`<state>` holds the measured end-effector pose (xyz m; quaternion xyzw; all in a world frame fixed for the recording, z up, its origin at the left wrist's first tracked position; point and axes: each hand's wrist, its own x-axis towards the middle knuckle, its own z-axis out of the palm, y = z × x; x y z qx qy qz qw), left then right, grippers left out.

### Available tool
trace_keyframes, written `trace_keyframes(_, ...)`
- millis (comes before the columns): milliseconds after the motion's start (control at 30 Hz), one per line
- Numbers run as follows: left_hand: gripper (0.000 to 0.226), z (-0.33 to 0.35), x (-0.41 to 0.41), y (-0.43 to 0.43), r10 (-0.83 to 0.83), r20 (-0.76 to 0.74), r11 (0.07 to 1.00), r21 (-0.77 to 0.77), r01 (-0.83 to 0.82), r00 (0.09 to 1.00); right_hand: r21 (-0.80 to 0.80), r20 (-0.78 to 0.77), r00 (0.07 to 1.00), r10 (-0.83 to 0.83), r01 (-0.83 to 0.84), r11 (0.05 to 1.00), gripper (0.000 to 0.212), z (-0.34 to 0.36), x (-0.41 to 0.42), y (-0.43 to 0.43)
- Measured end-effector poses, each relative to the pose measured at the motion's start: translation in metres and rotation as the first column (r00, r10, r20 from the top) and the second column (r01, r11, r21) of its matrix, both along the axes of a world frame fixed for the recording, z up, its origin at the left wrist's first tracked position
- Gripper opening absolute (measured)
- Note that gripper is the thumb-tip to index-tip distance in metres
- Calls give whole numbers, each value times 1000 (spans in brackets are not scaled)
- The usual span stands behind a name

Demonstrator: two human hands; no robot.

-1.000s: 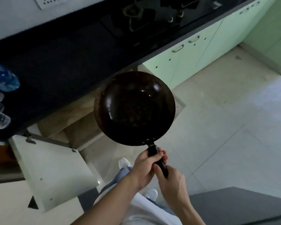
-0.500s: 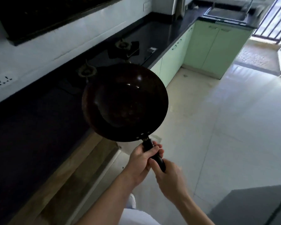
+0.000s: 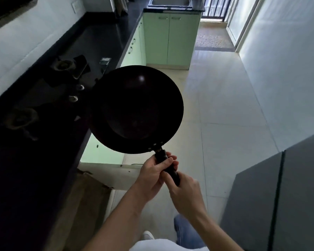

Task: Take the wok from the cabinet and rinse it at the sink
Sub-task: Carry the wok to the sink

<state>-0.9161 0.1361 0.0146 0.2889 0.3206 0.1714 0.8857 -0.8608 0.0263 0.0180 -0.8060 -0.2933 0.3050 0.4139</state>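
Note:
I hold a dark round wok (image 3: 136, 109) out in front of me by its black handle, with the bowl facing up and nothing visible in it. My left hand (image 3: 152, 175) grips the handle close to the bowl. My right hand (image 3: 186, 193) grips the handle's end just behind it. The wok hangs over the edge of the black counter (image 3: 91, 44) and the tiled floor. The steel sink (image 3: 170, 2) lies far ahead at the end of the kitchen, set in the counter above green cabinets (image 3: 169, 38).
A gas hob with two burners (image 3: 65, 66) sits in the counter to my left. An open cabinet door (image 3: 105, 153) juts out below the wok. A grey appliance (image 3: 272, 196) stands at my right. Pale floor tiles (image 3: 225, 105) run toward a doormat (image 3: 213, 39) by a balcony door.
The view has swung from the open cabinet below toward the far end of the kitchen, and the sink has come into sight. Both hands keep the same hold on the wok's handle.

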Motion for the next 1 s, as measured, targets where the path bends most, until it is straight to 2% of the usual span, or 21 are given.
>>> trace_keyframes(133,17,-7,46,12,-66,-27,998,-3,66,997,-1,18,998,-68,68,998,36,-13,37,10)
trace_keyframes(300,20,-12,120,32,-125,-55,992,-7,124,991,4,-37,991,-129,130,992,37,-23,105,28)
trace_keyframes(567,24,-3,261,64,-140,-69,990,-34,138,988,7,-99,987,-127,128,992,39,-13,246,58)
trace_keyframes(833,23,4,340,95,-133,-99,991,1,134,986,17,-314,947,-64,73,997,30,0,334,90)
trace_keyframes(1000,23,-1,381,120,-129,-116,991,10,131,985,4,-228,971,-77,80,997,31,-9,374,117)
